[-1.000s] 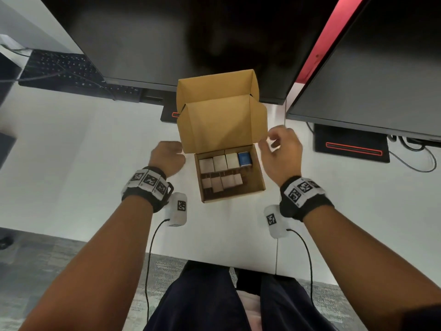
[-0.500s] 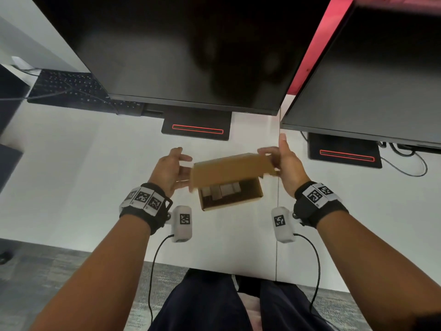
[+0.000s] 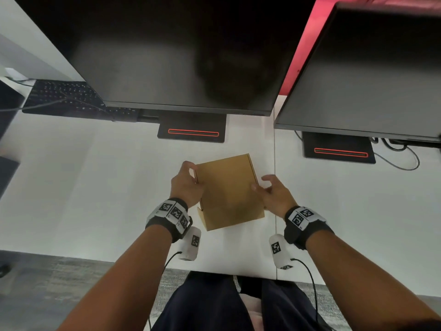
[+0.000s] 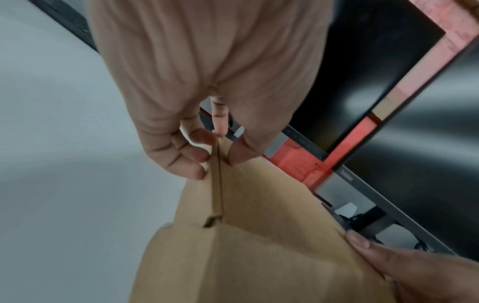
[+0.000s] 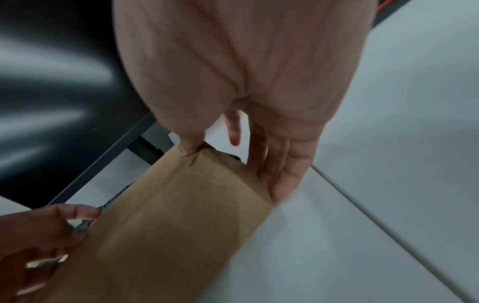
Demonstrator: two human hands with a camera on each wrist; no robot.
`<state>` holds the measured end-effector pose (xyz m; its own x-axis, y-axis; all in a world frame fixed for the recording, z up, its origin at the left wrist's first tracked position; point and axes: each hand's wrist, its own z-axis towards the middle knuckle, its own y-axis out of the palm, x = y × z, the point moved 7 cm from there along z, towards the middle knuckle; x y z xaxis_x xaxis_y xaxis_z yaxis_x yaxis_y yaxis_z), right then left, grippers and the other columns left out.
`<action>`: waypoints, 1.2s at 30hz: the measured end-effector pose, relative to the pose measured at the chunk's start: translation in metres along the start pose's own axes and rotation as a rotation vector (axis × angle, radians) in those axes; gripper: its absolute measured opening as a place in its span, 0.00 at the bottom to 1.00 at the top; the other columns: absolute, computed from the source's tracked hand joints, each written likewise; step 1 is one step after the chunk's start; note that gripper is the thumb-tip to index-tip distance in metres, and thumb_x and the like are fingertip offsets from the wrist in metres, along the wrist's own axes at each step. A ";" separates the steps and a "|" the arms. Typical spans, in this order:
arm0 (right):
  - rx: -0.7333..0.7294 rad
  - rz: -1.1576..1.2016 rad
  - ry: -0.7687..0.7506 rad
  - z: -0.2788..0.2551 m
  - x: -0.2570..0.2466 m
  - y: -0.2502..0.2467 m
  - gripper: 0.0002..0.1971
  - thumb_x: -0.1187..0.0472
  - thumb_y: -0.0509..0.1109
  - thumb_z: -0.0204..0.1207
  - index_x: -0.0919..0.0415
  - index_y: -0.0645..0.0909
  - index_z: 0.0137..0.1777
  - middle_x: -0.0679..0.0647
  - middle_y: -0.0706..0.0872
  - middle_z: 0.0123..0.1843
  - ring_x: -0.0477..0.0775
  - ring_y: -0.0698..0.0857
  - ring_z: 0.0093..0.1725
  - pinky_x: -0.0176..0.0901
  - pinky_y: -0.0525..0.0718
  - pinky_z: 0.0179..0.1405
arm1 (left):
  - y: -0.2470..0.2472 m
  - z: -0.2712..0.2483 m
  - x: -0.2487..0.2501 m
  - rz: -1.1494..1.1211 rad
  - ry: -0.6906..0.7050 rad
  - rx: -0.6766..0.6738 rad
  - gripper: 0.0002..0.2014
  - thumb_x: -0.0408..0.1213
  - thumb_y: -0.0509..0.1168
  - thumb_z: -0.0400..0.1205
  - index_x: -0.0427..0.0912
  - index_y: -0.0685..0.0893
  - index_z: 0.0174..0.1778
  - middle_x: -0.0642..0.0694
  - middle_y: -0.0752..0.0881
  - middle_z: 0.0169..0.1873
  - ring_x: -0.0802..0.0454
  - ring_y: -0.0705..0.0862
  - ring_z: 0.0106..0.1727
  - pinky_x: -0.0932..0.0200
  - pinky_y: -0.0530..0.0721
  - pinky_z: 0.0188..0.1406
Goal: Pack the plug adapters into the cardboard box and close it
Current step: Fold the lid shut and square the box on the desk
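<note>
Both grips (bare hands) clasp unlabelled cardboard box [image 3: 229, 192].

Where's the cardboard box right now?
In the head view, the cardboard box sits lid-down on the white desk, between the left hand and right hand.

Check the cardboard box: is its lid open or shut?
Shut, or nearly. The cardboard box shows only its flat lid from the head view, nothing inside visible. Left hand pinches its side edge where a seam shows; right hand holds the opposite side.
</note>
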<state>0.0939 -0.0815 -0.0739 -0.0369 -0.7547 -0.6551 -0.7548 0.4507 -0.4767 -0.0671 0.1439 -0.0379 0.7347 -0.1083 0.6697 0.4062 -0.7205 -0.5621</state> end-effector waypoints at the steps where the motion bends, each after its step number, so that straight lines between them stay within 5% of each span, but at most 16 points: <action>1: -0.011 -0.012 0.026 -0.001 0.004 0.002 0.29 0.33 0.68 0.78 0.52 0.76 0.69 0.55 0.87 0.57 0.59 0.90 0.53 0.58 0.91 0.57 | 0.001 0.000 -0.002 -0.014 -0.006 0.008 0.19 0.29 0.67 0.80 0.51 0.76 0.64 0.46 0.86 0.37 0.53 0.85 0.36 0.65 0.78 0.29; 5: -0.017 0.149 0.099 -0.005 0.015 0.000 0.29 0.33 0.75 0.72 0.62 0.86 0.50 0.59 0.93 0.47 0.59 0.95 0.43 0.55 0.95 0.46 | -0.002 0.000 -0.005 -0.050 -0.025 0.074 0.14 0.31 0.67 0.81 0.45 0.79 0.62 0.47 0.90 0.37 0.54 0.85 0.37 0.71 0.75 0.27; 11: -0.125 0.443 0.139 -0.024 0.041 -0.004 0.23 0.56 0.84 0.72 0.68 0.86 0.61 0.63 0.93 0.58 0.59 0.94 0.54 0.51 0.93 0.52 | 0.017 0.005 0.003 -0.132 -0.002 -0.018 0.13 0.30 0.71 0.78 0.46 0.87 0.58 0.50 0.92 0.51 0.60 0.89 0.43 0.78 0.78 0.22; 16: -0.170 0.497 0.175 -0.040 0.049 -0.013 0.11 0.64 0.79 0.78 0.69 0.90 0.56 0.56 0.95 0.52 0.46 0.93 0.37 0.45 0.92 0.46 | 0.036 0.000 -0.007 -0.121 -0.016 -0.306 0.31 0.35 0.76 0.73 0.67 0.81 0.69 0.47 0.92 0.61 0.48 0.91 0.58 0.52 0.89 0.51; 19: -0.159 0.541 0.210 -0.040 0.047 -0.011 0.12 0.65 0.78 0.78 0.72 0.87 0.57 0.55 0.95 0.44 0.44 0.91 0.30 0.40 0.90 0.36 | 0.042 -0.003 -0.018 -0.107 -0.077 -0.373 0.43 0.33 0.75 0.70 0.71 0.73 0.80 0.45 0.94 0.53 0.43 0.94 0.51 0.42 0.95 0.54; 21: -0.143 0.564 0.218 -0.041 0.046 -0.011 0.12 0.65 0.77 0.79 0.73 0.87 0.57 0.52 0.94 0.38 0.44 0.90 0.28 0.39 0.89 0.32 | 0.044 -0.001 -0.020 -0.140 -0.104 -0.359 0.48 0.32 0.76 0.66 0.67 0.72 0.83 0.43 0.92 0.58 0.41 0.95 0.48 0.39 0.96 0.51; 24: -0.104 0.574 0.208 -0.039 0.049 -0.013 0.14 0.64 0.79 0.77 0.73 0.88 0.57 0.59 0.96 0.47 0.51 0.94 0.39 0.45 0.93 0.42 | 0.046 0.001 -0.020 -0.151 -0.129 -0.383 0.50 0.31 0.82 0.69 0.57 0.69 0.87 0.40 0.87 0.70 0.39 0.94 0.56 0.41 0.96 0.54; 28: -0.080 0.567 0.211 -0.035 0.055 -0.013 0.14 0.63 0.82 0.74 0.71 0.90 0.56 0.60 0.95 0.53 0.62 0.94 0.56 0.60 0.89 0.63 | 0.051 -0.002 -0.019 -0.224 -0.180 -0.442 0.48 0.27 0.79 0.79 0.45 0.60 0.91 0.33 0.85 0.73 0.36 0.93 0.60 0.39 0.92 0.63; 32: -0.093 0.603 0.203 -0.035 0.054 -0.012 0.13 0.65 0.81 0.74 0.72 0.90 0.55 0.66 0.94 0.55 0.64 0.92 0.57 0.61 0.89 0.64 | 0.052 -0.004 -0.019 -0.191 -0.176 -0.453 0.46 0.27 0.76 0.81 0.45 0.59 0.92 0.32 0.90 0.66 0.36 0.93 0.58 0.38 0.90 0.67; 36: -0.116 0.595 0.191 -0.036 0.054 -0.012 0.13 0.69 0.79 0.75 0.74 0.88 0.58 0.64 0.94 0.55 0.59 0.94 0.52 0.49 0.93 0.52 | 0.049 -0.001 -0.017 -0.075 -0.111 -0.429 0.41 0.33 0.78 0.80 0.49 0.68 0.88 0.37 0.93 0.58 0.40 0.94 0.55 0.40 0.92 0.64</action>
<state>0.0774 -0.1452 -0.0820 -0.5801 -0.4673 -0.6672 -0.6348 0.7726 0.0108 -0.0604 0.1097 -0.0764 0.7754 0.0121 0.6313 0.2154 -0.9449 -0.2465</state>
